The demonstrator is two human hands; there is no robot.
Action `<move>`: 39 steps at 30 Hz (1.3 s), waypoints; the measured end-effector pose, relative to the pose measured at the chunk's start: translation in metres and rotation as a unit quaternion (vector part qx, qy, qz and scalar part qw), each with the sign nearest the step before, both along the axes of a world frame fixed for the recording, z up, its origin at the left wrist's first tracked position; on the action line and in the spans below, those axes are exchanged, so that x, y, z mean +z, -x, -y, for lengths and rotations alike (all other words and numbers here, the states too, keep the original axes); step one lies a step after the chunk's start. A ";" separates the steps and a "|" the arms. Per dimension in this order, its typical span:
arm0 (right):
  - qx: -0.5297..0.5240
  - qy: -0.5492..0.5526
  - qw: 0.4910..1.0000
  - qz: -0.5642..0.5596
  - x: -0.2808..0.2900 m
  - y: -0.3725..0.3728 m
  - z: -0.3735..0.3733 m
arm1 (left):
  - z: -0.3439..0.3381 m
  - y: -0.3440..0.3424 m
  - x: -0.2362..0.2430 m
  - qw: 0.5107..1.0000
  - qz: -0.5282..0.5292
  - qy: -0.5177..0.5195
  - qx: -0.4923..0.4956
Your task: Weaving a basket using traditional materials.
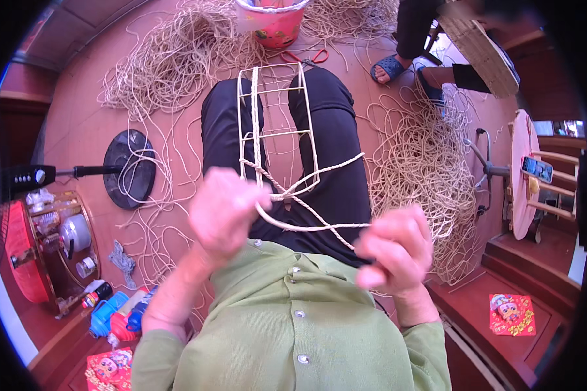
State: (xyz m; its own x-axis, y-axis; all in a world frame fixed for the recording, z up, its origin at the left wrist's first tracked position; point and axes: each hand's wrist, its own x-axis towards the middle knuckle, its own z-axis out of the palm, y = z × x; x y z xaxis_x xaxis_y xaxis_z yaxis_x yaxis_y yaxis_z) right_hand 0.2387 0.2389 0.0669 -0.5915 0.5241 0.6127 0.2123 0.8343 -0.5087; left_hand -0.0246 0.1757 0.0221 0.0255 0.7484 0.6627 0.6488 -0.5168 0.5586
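A long cream wire frame [313,130] with crossbars lies along my thighs, its near end close to my shirt. Pale braided cord [255,111] runs up one side of it, and several loose cord lengths cross at the near end. My left hand [225,208], somewhat blurred, is closed at that near left corner; its fingers hide what they grip, though cord comes out beside them. My right hand [398,247] is closed on a pale cord [306,228], which stretches in a shallow curve from near my left hand. Another cord end [362,155] sticks out to the right.
Heaps of loose cord [424,176] cover the floor at right and far left. A red bucket [279,26] stands ahead. A black round stand base [129,169] is at left. Another person's sandalled foot [388,68] is far right, near a wooden board [479,52] and a round stool [523,176].
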 end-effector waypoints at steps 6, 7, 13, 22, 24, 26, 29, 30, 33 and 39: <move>0.015 0.019 0.989 0.149 -0.046 0.032 0.002 | -0.132 0.035 -0.003 0.968 0.092 0.233 0.027; -0.005 0.013 0.983 0.181 -0.053 0.039 -0.002 | -0.149 0.040 -0.016 0.969 0.063 0.238 0.017; -0.115 0.072 0.958 0.254 -0.060 0.038 -0.012 | -0.184 0.033 -0.058 0.982 -0.158 0.097 0.047; -0.189 -0.078 0.920 0.335 -0.070 -0.111 -0.003 | -0.176 0.057 -0.049 0.912 0.157 0.374 -0.064; -0.385 -0.019 0.798 0.464 -0.072 -0.191 -0.022 | -0.174 0.062 -0.046 0.908 0.197 0.359 -0.091; -0.422 -0.044 0.812 0.401 -0.067 -0.202 -0.028 | -0.181 0.056 -0.048 0.913 0.200 0.345 -0.088; -0.245 -0.052 0.938 0.239 -0.036 -0.069 -0.020 | -0.178 0.052 -0.042 0.913 0.185 0.353 -0.089; -0.156 -0.053 0.965 0.206 -0.034 -0.022 -0.014 | -0.175 0.057 -0.044 0.913 0.201 0.345 -0.084; -0.086 -0.007 0.977 0.196 -0.042 0.053 -0.012 | -0.154 0.051 -0.006 0.913 0.220 0.336 -0.069; -0.014 0.029 0.989 0.147 -0.061 0.054 -0.027 | -0.112 0.042 0.042 0.972 0.172 0.157 -0.035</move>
State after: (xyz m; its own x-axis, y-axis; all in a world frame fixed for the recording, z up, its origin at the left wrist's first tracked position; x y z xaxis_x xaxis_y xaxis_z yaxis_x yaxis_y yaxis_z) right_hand 0.1846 0.2663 0.0055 -0.7240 0.5730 0.3842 0.3815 0.7965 -0.4690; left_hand -0.0665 0.2881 0.0636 -0.0997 0.9199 0.3794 0.3645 -0.3210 0.8741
